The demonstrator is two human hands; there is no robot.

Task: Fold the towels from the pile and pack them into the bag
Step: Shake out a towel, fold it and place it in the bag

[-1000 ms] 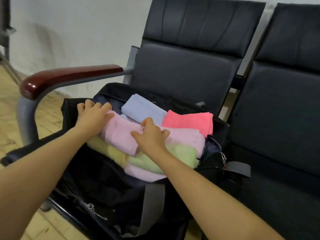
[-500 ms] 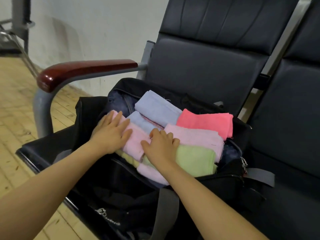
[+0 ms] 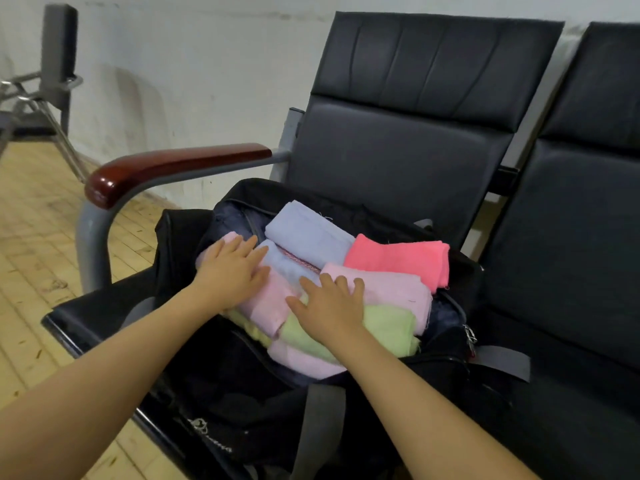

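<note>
Two flat, open hands press on folded towels stacked in an open black fabric duffel bag (image 3: pixel 221 393) on a black padded chair seat (image 3: pixel 97 317). The left hand (image 3: pixel 232 271) rests on a pale pink towel (image 3: pixel 270 303); the right hand (image 3: pixel 329 306) on a light green towel (image 3: pixel 388 327). Visible besides: two light blue towels (image 3: pixel 304 230), one coral-pink towel (image 3: pixel 398 258), more pale pink ones.
</note>
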